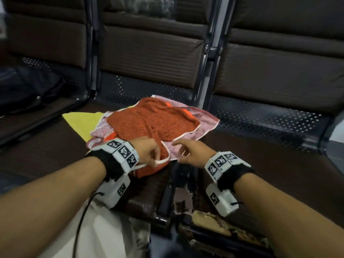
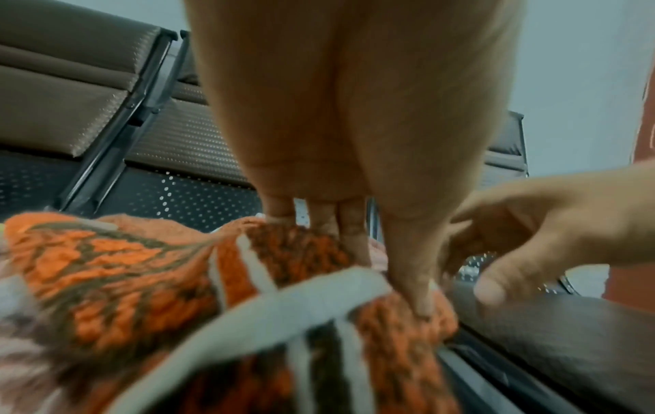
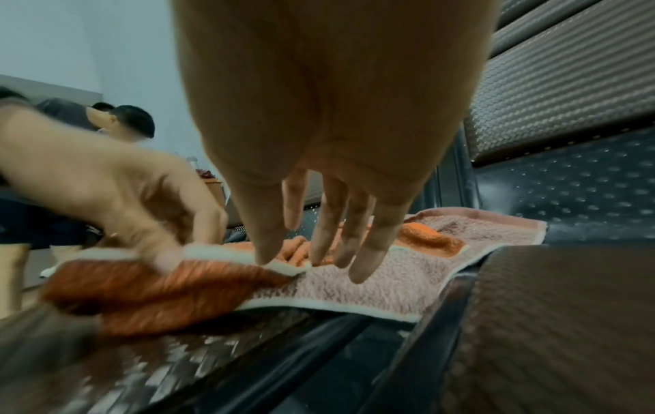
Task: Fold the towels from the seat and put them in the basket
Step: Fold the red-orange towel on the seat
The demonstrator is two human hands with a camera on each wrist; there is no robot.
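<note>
An orange towel with white edging lies crumpled on a pink towel on the brown seat. A yellow towel sticks out from under them at the left. My left hand pinches the orange towel's near white-edged corner, thumb on top. My right hand hovers just right of it with its fingers spread over the pink towel; its thumb is at the orange towel's white edge and it holds nothing. No basket is in view.
A black bag lies on the seat to the left. A metal frame bar divides the seats. The seat's front edge is torn. Another person is in the background at the left.
</note>
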